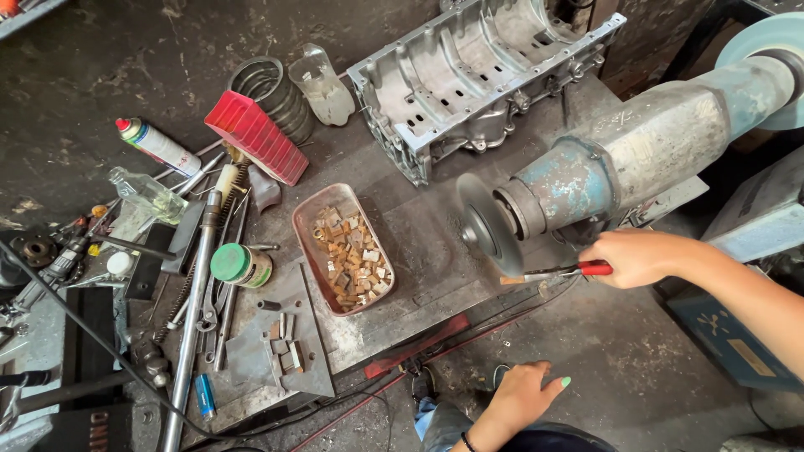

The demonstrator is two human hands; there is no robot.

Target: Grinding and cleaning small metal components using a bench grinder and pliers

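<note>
Right hand [638, 257] closed on red-handled pliers [559, 270], gripping a small metal piece [512, 280] against grinding wheel [486, 228], at six o'clock of the disc. Left hand [521, 399] open, resting on knee. Risk, likely: piece snatched from pliers, fingers near wheel. At nine o'clock, tray of offcuts [343, 249]; engine casting [477, 79] at twelve crowding the bench [419, 243].

A grimy dark metal workbench [435, 243] stands on a stained concrete floor [636, 368] against a blackened wall [126, 50].
</note>
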